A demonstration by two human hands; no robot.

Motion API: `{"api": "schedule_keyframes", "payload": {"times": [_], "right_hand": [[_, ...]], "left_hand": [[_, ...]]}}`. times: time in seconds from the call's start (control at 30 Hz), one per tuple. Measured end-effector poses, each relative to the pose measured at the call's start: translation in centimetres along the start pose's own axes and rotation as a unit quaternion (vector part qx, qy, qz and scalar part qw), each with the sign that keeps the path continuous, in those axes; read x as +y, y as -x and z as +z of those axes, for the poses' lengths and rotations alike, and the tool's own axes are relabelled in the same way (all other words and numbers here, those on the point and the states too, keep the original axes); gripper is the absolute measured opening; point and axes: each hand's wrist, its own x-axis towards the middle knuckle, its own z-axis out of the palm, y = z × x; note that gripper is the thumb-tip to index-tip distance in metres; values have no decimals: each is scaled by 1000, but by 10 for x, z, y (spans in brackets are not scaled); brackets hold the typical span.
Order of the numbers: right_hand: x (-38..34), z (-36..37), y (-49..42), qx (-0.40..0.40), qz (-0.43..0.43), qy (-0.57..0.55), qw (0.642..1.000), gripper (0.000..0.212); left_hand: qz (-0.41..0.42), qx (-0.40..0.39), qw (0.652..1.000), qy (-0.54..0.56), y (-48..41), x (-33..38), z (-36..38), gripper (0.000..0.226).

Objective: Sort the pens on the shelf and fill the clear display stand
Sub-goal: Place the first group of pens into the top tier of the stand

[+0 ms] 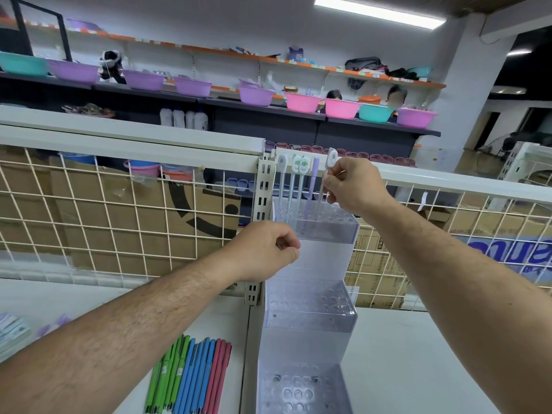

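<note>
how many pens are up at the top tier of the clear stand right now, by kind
White-topped pens standing in the top tier of the clear tiered display stand: 3
Plain lilac pen standing in the same tier: 1
White-topped pen pinched in the right hand, tip at the tier: 1
Total: 5

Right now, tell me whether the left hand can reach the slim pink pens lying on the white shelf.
Probably yes: nothing lies between the left hand and the slim pink pens below it.
</note>
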Motion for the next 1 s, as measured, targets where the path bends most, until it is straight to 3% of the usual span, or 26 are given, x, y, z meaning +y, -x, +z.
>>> {"api": "schedule_keyframes", "payload": {"times": [0.3,0.47,0.7,1.0], "right_hand": [[2,5,0,-41,13,40,998,10],[2,4,11,-59,13,114,992,8],[-10,-4,52,-34,-8,206,978,22],[-27,-1,111,-63,14,263,963,37]], "left_hand": [[6,3,1000,-9,0,1,-1,13],[6,4,1000,-8,0,1,0,16],[25,-3,999,-46,1,-1,5,21],[60,-10,992,-107,29,-10,1,31]]}}
